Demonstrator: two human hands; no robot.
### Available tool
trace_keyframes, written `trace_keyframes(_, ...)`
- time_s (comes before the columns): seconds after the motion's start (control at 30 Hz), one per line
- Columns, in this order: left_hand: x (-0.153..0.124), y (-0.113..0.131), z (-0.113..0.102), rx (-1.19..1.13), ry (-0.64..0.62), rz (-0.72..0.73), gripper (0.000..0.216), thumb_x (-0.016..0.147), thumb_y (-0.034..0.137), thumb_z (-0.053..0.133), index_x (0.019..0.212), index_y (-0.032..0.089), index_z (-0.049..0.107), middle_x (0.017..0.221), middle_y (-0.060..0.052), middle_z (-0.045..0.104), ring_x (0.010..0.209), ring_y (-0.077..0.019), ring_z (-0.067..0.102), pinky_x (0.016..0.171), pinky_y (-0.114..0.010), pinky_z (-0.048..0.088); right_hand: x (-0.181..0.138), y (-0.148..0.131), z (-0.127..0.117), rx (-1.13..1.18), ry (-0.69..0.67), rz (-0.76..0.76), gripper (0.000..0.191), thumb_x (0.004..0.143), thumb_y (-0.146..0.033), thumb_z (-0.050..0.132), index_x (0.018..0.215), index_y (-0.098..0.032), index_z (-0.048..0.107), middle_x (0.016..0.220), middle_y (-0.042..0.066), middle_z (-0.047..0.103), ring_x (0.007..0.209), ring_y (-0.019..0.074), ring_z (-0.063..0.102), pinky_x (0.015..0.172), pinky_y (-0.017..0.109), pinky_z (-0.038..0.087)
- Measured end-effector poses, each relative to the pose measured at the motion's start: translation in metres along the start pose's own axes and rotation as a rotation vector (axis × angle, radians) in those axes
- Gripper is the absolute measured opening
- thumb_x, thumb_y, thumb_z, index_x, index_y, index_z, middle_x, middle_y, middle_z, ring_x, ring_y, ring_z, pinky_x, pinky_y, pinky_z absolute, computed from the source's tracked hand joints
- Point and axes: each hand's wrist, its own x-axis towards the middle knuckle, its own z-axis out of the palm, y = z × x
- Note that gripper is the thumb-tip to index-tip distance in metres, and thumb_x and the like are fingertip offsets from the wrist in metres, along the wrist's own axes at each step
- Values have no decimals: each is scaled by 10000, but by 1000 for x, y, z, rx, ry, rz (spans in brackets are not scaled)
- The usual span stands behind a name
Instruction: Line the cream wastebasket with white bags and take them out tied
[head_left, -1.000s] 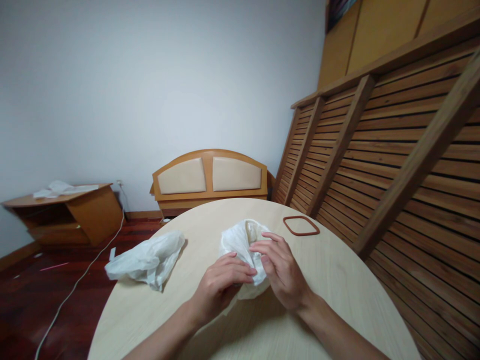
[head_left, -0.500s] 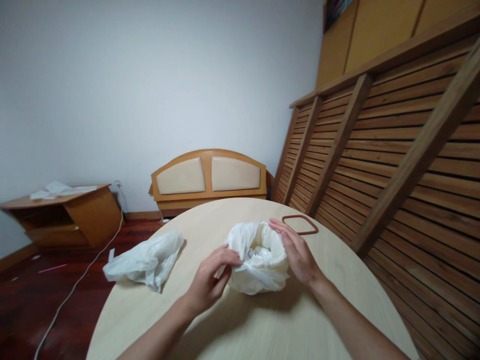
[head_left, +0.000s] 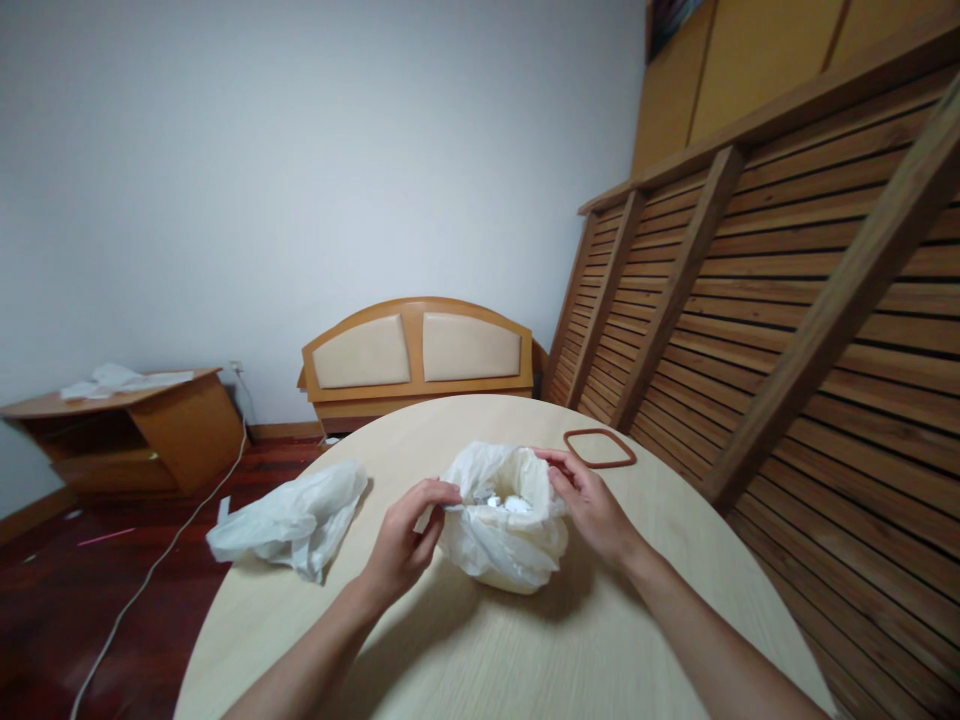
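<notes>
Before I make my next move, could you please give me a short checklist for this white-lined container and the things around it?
1. Left hand at the rim: ok, its fingers are at the left side of the white-lined container.
2. Right hand at the rim: ok, on the right side.
3. Mouth open: ok, white pieces show inside.
4. Base flat on the table: cannot tell, shadow and liner obscure it.
5. Loose white bag fully on the table: not ok, its left end reaches past the edge.
6. Brown ring apart from the right hand: ok, a gap shows.
</notes>
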Motion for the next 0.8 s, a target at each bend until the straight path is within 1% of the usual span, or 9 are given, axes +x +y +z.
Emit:
trace_keyframes(0.17, 2, 8, -2, -24, -40, 26, 307, 896, 27, 502, 1067, 228, 660, 984, -63, 742, 1013, -195, 703, 929, -338, 561, 3, 1, 3, -96, 64, -61, 334, 988, -467, 519, 1163, -230, 674, 1277, 105, 698, 1158, 253, 663, 998, 426, 525)
trace_keyframes(0.27, 4, 11, -2, -33, -51, 53, 263, 891, 49, 565, 1059, 224, 665, 970, -62, 744, 1004, -201, 699, 926, -343, 564, 5, 3, 3, -186, 157, -135, 263, 968, -419, 556, 1095, -225, 679, 1231, 106, 702, 1101, 252, 676, 935, 421, 545)
trace_keyframes(0.33, 4, 12, -2, -32, -45, 44, 234, 898, 56, 587, 1039, 221, 675, 960, -62, 748, 988, -196, 703, 912, -330, 567, 5, 1, 2, -290, 264, -239, 184, 942, -367, 602, 1036, -226, 671, 1158, 99, 702, 1068, 254, 666, 889, 414, 544)
trace_keyframes(0.43, 4, 12, 0, -13, -2, -26, 186, 921, 79, 584, 1000, 213, 686, 946, -61, 749, 932, -179, 710, 848, -291, 573, -2, -14, 3, -435, 381, -462, 26, 920, -242, 625, 936, -225, 635, 936, 62, 679, 934, 229, 645, 828, 388, 519)
trace_keyframes(0.47, 4, 12, 1, -1, 19, -51, 164, 926, 93, 588, 982, 210, 687, 934, -57, 747, 908, -174, 709, 826, -280, 572, -6, -21, 5, -472, 384, -545, 25, 913, -201, 625, 903, -223, 618, 860, 42, 661, 860, 213, 631, 797, 375, 505)
trace_keyframes(0.53, 4, 12, 1, 30, 62, -89, 124, 931, 124, 600, 952, 207, 689, 911, -51, 740, 878, -170, 701, 805, -274, 564, -14, -37, 13, -546, 326, -701, 92, 890, -162, 645, 844, -220, 589, 751, 10, 634, 739, 187, 588, 721, 346, 457)
trace_keyframes(0.63, 3, 12, 2, 75, 102, -124, 87, 934, 172, 615, 931, 201, 697, 897, -53, 734, 866, -178, 689, 796, -285, 552, -27, -57, 29, -661, 195, -828, 155, 877, -234, 690, 774, -220, 576, 685, -7, 613, 677, 174, 557, 689, 340, 396)
trace_keyframes(0.7, 3, 12, 2, 92, 107, -149, 89, 939, 201, 614, 923, 196, 701, 886, -56, 734, 851, -183, 684, 781, -289, 547, -33, -66, 40, -729, 133, -805, 198, 871, -333, 714, 764, -224, 588, 696, -1, 620, 703, 183, 570, 722, 353, 393)
trace_keyframes(0.8, 3, 12, 2, 107, 107, -172, 100, 944, 223, 609, 914, 194, 700, 872, -57, 735, 836, -187, 681, 765, -291, 542, -38, -70, 49, -807, 83, -707, 260, 832, -441, 754, 788, -232, 604, 772, 19, 655, 781, 210, 597, 793, 380, 399)
